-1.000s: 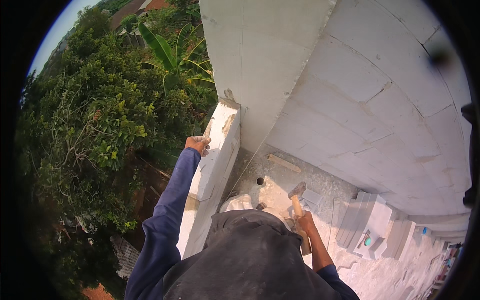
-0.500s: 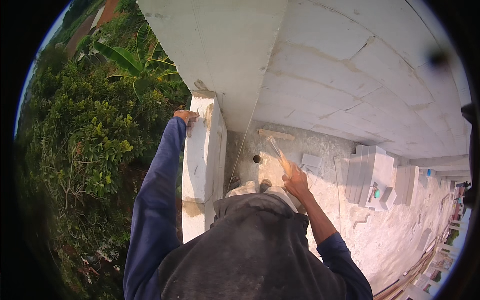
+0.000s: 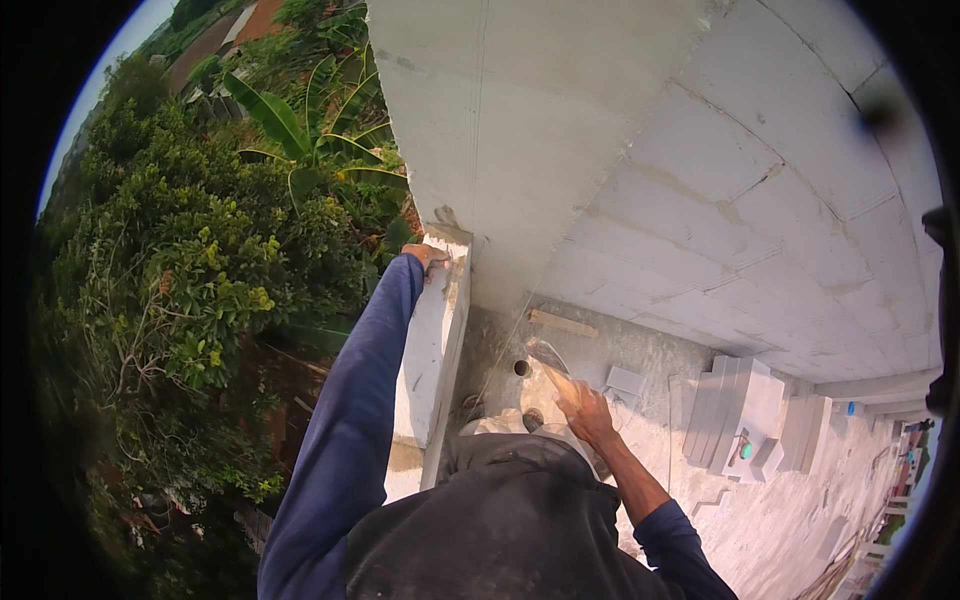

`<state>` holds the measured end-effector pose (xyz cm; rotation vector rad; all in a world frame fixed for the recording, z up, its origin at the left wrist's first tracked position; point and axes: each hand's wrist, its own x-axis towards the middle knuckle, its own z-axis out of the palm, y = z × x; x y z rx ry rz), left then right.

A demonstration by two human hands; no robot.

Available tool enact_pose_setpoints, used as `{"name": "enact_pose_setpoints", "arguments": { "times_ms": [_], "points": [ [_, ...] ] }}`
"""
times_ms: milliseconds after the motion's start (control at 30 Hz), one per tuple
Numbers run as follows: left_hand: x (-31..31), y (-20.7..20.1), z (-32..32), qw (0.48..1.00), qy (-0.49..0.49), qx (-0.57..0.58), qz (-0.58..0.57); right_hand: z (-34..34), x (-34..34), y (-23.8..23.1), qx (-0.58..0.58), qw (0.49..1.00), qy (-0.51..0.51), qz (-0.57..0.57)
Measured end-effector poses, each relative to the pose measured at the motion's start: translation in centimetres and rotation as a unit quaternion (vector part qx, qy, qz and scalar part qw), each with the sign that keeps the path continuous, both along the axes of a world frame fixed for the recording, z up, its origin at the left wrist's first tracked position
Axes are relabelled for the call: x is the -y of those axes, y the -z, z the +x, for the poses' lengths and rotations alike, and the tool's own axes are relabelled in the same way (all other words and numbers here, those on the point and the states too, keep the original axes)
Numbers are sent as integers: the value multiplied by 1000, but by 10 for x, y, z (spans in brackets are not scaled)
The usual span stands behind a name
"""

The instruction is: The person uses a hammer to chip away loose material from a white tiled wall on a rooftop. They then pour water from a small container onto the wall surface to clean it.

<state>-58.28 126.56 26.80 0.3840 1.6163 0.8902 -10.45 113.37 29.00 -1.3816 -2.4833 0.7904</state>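
Observation:
At the far end of a low block wall (image 3: 428,335), my left hand (image 3: 428,257) rests on the top, close to where it meets a tall grey wall (image 3: 520,130). Its fingers are pinched together; whatever they may hold is too small to make out. My right hand (image 3: 588,412) is wrapped round the wooden handle of a hammer (image 3: 556,372), raised in front of my body to the right of the low wall. The hammer's head is smeared by motion and points away from me.
Leafy bushes (image 3: 170,280) lie beyond the low wall's left side. A wooden strip (image 3: 563,323), a round hole (image 3: 521,368) and a light block (image 3: 626,383) are on the floor ahead. Stacked blocks (image 3: 720,410) stand at the right, below a block wall (image 3: 720,200).
The view has shifted, so the walls and floor sit lower and further right. My left hand stays on the wall top. The hammer has swung a little, its head now tilted further left.

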Motion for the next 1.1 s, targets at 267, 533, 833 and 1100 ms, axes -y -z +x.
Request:
{"name": "enact_pose_setpoints", "arguments": {
  "times_ms": [267,533,833,1100],
  "points": [
    [-15,9,3,1000,3,-1,-16,-62,-54,-40,-14,999,-37,-23],
    [-4,5,3,998,-41,47,-9,-138,-97,-74,-120,957,-209,162],
    [-19,55,-23,993,58,92,38,-206,-127,-50,51,947,-249,196],
    [-28,89,-28,991,72,65,91,-211,-145,-34,109,962,-238,76]
  ]
}}
